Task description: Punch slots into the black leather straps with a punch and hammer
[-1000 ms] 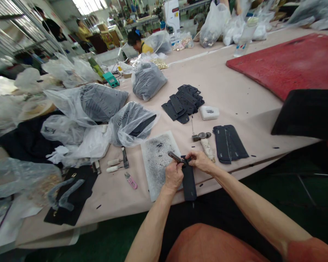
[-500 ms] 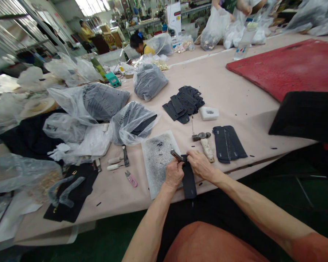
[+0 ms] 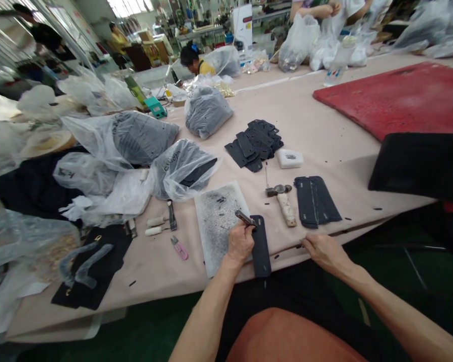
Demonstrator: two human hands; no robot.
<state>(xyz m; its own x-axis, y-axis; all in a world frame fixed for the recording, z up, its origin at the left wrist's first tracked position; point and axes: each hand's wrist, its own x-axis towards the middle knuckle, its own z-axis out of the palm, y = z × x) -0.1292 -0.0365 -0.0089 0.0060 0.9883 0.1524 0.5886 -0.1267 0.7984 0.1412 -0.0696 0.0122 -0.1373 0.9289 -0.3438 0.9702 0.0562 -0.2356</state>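
Down at the near edge of the table (image 3: 287, 110), the left hand (image 3: 240, 243) is wrapped tight round a metal tool (image 3: 244, 217), one end sticking out over the board (image 3: 213, 234). Right by it lies a dark strip (image 3: 262, 251), along the board's right side, near end at the table edge. The right hand (image 3: 326, 253) is well apart from it, just by the table edge, thumb and fingers bunched (can't tell if anything's pinched in there, tbh). Beyond that hand there's a hammer (image 3: 286, 206) with a stack (image 3: 317, 202) of dark pieces just beside it. White block (image 3: 290, 159) sits next to the pile (image 3: 253, 143), pink snips (image 3: 180, 248) left of the board.
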